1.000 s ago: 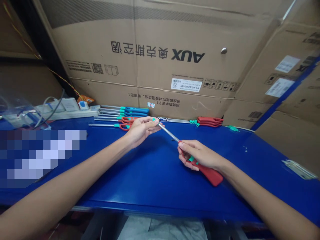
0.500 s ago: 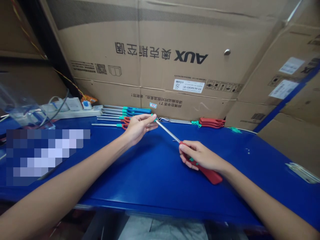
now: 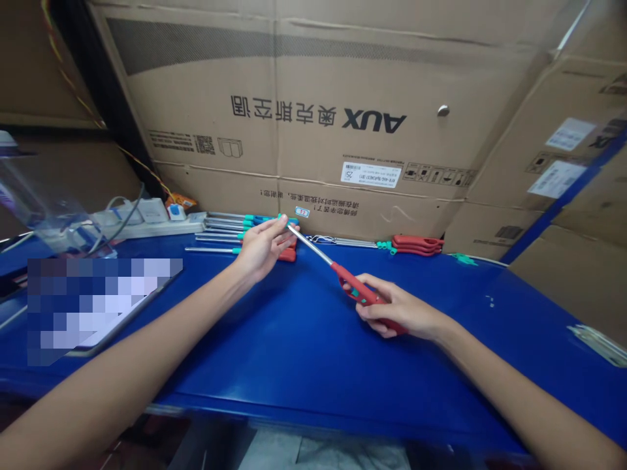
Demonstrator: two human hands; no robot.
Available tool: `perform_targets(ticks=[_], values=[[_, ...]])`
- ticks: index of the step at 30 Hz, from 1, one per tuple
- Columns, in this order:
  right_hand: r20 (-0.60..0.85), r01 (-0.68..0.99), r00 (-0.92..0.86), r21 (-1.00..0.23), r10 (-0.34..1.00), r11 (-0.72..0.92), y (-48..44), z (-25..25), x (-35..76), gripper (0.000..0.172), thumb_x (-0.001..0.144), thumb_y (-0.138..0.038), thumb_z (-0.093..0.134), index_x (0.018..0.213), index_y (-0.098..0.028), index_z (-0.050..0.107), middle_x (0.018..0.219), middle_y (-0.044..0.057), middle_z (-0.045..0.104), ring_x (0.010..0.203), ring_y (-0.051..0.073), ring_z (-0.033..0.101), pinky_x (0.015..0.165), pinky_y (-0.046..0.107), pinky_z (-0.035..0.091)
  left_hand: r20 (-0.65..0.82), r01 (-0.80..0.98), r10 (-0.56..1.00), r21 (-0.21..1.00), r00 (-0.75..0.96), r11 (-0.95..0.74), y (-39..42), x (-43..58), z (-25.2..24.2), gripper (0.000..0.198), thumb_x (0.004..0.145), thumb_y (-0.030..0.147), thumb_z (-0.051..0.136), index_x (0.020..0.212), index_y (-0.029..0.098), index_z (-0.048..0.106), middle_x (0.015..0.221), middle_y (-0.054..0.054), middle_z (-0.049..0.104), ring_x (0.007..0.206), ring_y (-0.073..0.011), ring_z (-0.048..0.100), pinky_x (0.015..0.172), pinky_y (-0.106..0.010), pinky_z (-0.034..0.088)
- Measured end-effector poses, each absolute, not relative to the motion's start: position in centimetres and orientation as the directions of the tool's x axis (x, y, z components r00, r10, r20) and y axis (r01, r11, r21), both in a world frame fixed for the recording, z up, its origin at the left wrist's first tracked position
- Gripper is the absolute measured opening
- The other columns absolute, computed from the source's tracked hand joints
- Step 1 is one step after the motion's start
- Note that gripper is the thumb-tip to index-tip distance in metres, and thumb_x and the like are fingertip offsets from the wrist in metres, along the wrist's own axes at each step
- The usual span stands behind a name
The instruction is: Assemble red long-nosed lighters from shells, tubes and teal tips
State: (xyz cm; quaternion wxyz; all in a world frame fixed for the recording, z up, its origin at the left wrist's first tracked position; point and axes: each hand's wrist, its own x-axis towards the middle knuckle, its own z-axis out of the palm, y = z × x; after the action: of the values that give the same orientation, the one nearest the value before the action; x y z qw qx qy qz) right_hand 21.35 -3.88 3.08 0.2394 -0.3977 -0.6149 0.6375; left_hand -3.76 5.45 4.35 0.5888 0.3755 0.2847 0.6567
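My right hand [image 3: 392, 307] is closed around the rear of the red handle of a long-necked lighter [image 3: 360, 286], whose metal tube points up and left. At the tube's far end, my left hand [image 3: 267, 245] pinches a small green plastic piece [image 3: 281, 217] between thumb and fingers. Whether this piece sits on the tube or only touches it, I cannot tell. Behind my left hand lie several more lighters [image 3: 215, 250] with metal tubes, green collars and blue or red handles, partly hidden by the hand.
Red-handled lighters [image 3: 416, 245] are stacked at the back against the cardboard wall [image 3: 313, 150], beside green bits [image 3: 464, 259]. On the left stand a power strip [image 3: 157, 225] and a clear bottle [image 3: 44, 202], with a blurred-out flat device [image 3: 108, 313] in front. Metal strips [image 3: 595, 343] lie at the right edge.
My right hand has slid back along the handle, baring its trigger end. The lighter and my left hand have moved a little left. The view has shifted slightly.
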Motion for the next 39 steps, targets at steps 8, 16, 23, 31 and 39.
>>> perform_targets(ticks=[8,16,23,31,39], values=[[-0.209,0.161,-0.466,-0.975,0.86,-0.15,-3.2,1.9,21.0,0.029,0.085,-0.04,0.06,0.105,-0.024,0.046,0.053,-0.012,0.034,0.037,0.003,0.022,0.034,0.014,0.018,0.155,-0.646,0.988,0.755,0.015,-0.109,5.4,-3.5,3.3,0.021,0.076,0.027,0.075,0.086,0.012,0.064,0.095,-0.012,0.072,0.098,-0.0203,0.068,0.093,-0.033,0.051],[-0.091,0.339,-0.349,-0.94,0.933,0.035,-2.5,0.8,21.5,0.029,0.087,-0.046,0.055,0.1,-0.024,0.042,0.047,-0.014,0.035,0.033,0.004,0.028,0.031,0.013,0.025,0.077,-0.439,0.93,0.893,0.359,0.096,3.2,-1.2,1.6,0.035,0.058,0.025,0.086,0.085,0.01,0.069,0.079,-0.011,0.073,0.078,-0.02,0.071,0.086,-0.035,0.052],[-0.083,0.393,-0.329,-0.918,0.941,0.056,-2.2,0.2,21.8,0.027,0.088,-0.045,0.053,0.099,-0.024,0.042,0.047,-0.014,0.034,0.032,0.005,0.029,0.03,0.013,0.025,0.047,-0.302,0.894,0.948,0.445,0.101,2.7,-0.9,0.9,0.032,0.059,0.034,0.085,0.067,0.011,0.065,0.059,-0.006,0.067,0.057,-0.0154,0.066,0.065,-0.029,0.051],[-0.109,0.379,-0.358,-0.925,0.927,0.037,-2.4,0.9,21.6,0.027,0.087,-0.044,0.054,0.1,-0.023,0.042,0.048,-0.014,0.032,0.034,0.004,0.027,0.031,0.013,0.023,0.046,-0.302,0.896,0.948,0.442,0.1,2.9,-0.9,0.8,0.031,0.059,0.033,0.085,0.065,0.011,0.064,0.054,-0.003,0.062,0.054,-0.0133,0.062,0.06,-0.027,0.049],[-0.134,0.28,-0.399,-0.96,0.907,-0.018,-2.5,1.1,21.8,0.036,0.085,-0.045,0.059,0.11,-0.023,0.044,0.048,-0.013,0.033,0.037,0.004,0.023,0.033,0.013,0.024,0.066,-0.36,0.919,0.929,0.39,0.086,3.3,-1.1,1.1,0.031,0.061,0.032,0.083,0.076,0.011,0.068,0.065,-0.006,0.067,0.061,-0.0145,0.064,0.065,-0.027,0.05]])
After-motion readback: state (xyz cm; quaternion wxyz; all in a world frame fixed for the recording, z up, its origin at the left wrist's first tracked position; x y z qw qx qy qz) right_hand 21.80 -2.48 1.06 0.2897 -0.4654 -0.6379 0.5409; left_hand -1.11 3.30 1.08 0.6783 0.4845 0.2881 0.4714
